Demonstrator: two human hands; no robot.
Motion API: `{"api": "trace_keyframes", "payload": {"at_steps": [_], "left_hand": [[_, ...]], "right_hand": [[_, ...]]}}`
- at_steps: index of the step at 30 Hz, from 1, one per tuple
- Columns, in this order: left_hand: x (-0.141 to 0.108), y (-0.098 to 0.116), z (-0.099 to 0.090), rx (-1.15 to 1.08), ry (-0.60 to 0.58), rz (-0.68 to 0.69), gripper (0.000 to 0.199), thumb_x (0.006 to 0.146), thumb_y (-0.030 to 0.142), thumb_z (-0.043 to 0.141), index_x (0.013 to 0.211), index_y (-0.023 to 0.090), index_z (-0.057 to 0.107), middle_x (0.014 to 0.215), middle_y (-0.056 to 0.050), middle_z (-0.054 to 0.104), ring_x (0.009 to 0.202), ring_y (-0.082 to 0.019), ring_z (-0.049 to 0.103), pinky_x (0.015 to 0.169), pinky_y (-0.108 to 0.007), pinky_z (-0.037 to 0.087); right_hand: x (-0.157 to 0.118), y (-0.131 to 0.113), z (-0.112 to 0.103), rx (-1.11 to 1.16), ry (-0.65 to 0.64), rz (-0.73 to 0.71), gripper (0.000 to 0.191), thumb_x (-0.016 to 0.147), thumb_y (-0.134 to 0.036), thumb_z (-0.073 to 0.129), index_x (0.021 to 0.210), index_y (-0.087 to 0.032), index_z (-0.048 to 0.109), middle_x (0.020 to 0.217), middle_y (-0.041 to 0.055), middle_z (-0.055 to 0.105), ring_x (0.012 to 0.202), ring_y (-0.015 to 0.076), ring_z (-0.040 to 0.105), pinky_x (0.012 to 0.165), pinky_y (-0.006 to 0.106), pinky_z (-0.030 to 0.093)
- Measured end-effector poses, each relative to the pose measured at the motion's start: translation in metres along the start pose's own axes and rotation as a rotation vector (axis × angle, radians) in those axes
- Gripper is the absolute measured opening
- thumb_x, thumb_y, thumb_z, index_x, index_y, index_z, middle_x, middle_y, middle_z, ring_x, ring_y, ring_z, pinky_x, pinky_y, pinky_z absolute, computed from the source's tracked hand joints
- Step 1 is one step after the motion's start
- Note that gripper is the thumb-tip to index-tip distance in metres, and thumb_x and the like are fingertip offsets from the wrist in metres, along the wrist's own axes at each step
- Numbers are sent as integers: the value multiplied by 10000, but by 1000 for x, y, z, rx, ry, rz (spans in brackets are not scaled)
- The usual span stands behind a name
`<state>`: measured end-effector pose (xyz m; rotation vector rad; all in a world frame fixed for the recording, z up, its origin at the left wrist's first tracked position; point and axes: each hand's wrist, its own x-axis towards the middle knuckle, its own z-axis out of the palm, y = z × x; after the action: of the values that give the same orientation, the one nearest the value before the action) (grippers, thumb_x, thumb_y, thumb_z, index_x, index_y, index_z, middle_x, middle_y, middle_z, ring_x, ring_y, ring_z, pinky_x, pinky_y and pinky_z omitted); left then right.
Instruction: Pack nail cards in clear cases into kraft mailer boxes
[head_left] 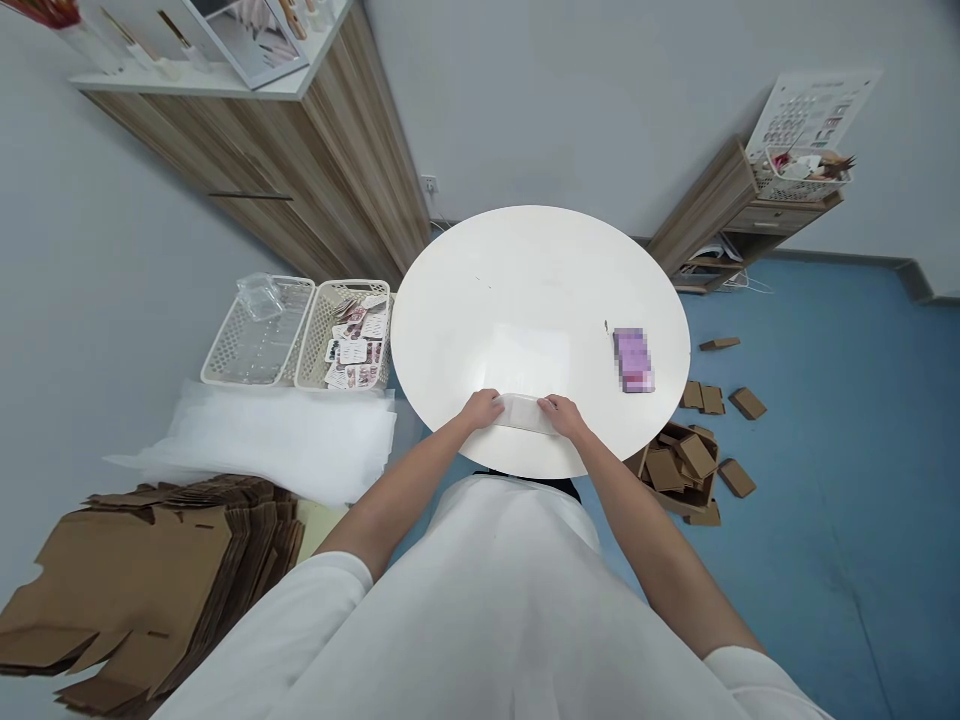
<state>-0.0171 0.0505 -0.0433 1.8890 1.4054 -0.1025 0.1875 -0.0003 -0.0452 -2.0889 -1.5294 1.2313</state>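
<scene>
On the near edge of the round white table [540, 270], a small flat packet [525, 413] lies between my hands, whitish and wrapped in what looks like foam sheet. My left hand [482, 408] grips its left end with closed fingers. At the right end, my right hand [562, 414] pinches it in the same way. What is inside the wrap cannot be made out. A purple and pink stack [634, 360], blurred by pixels, sits on the table to the right of my right hand.
Left of the table are a basket of clear plastic boxes [259, 335], a basket of printed cards [352, 340], white foam sheets [285, 435] and stacked flat cardboard [150, 570]. Small brown boxes fill a carton [679, 465] and lie on the floor at right. Cabinets [360, 160] stand behind.
</scene>
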Motion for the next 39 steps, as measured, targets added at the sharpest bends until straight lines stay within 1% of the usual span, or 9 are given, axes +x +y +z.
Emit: {"api": "trace_keyframes", "payload": {"at_steps": [5, 10, 13, 15, 19, 22, 26, 34, 39], "left_hand": [[3, -5, 0, 33, 12, -116, 203, 755, 340, 470, 817, 157, 531, 867, -77, 601, 809, -209, 535, 637, -287, 385], [-1, -6, -4, 117, 37, -167, 149, 747, 292, 467, 812, 170, 524, 857, -72, 592, 841, -232, 535, 738, -357, 364], [-4, -5, -5, 172, 166, -109, 239, 729, 271, 483, 952, 186, 498, 1003, -92, 546, 942, -254, 499, 789, -383, 352], [-6, -2, -5, 201, 251, 26, 304, 734, 232, 472, 1037, 199, 468, 1107, -98, 494, 1021, -251, 461, 821, -372, 346], [-6, 5, -1, 263, 223, 361, 318, 741, 147, 431, 1047, 222, 478, 1234, -70, 431, 1157, -226, 371, 935, -371, 271], [-6, 10, 5, 294, 115, 468, 377, 718, 257, 517, 1088, 229, 453, 1276, -69, 408, 1189, -246, 340, 977, -403, 214], [-9, 10, 11, 307, 46, 481, 543, 655, 313, 594, 1152, 220, 396, 1280, -91, 407, 1143, -261, 390, 954, -414, 230], [-29, 4, 9, 255, -55, 499, 494, 619, 363, 595, 1085, 236, 493, 1072, -52, 566, 1013, -255, 493, 901, -367, 297], [-31, 3, 5, 183, -94, 464, 391, 699, 429, 515, 1045, 251, 557, 1076, -31, 577, 1022, -235, 492, 871, -341, 339]], "right_hand": [[8, 7, 2, -40, 81, 53, 260, 794, -405, 400, 772, -209, 570, 807, 37, 618, 729, 168, 539, 603, 262, 380], [2, 26, 0, -146, 278, 65, 189, 786, -314, 435, 895, -218, 556, 825, 43, 597, 736, 173, 534, 591, 270, 383], [-6, 30, -1, -260, 424, -14, 269, 787, -254, 426, 1033, -194, 517, 968, 92, 565, 878, 220, 518, 686, 322, 401], [-12, 27, 0, -332, 469, -128, 265, 798, -216, 401, 1033, -182, 519, 1064, 112, 533, 994, 247, 475, 782, 368, 385], [-18, 10, 10, -386, 282, -396, 190, 802, -261, 442, 949, -193, 540, 1185, 109, 486, 1129, 250, 403, 909, 411, 329], [-18, 4, 19, -415, 123, -456, 361, 707, -341, 585, 1024, -193, 497, 1288, 128, 401, 1184, 284, 352, 917, 448, 329], [-19, 8, 25, -446, 40, -437, 451, 664, -236, 608, 1084, -193, 449, 1325, 136, 356, 1173, 289, 370, 889, 441, 361], [-46, 9, 22, -278, -91, -389, 443, 669, -264, 560, 1090, -194, 441, 1193, 100, 484, 1074, 246, 458, 860, 370, 376], [-53, 3, 15, -142, -125, -333, 334, 712, -289, 523, 1031, -196, 488, 1121, 75, 534, 1016, 217, 494, 838, 338, 377]]}}
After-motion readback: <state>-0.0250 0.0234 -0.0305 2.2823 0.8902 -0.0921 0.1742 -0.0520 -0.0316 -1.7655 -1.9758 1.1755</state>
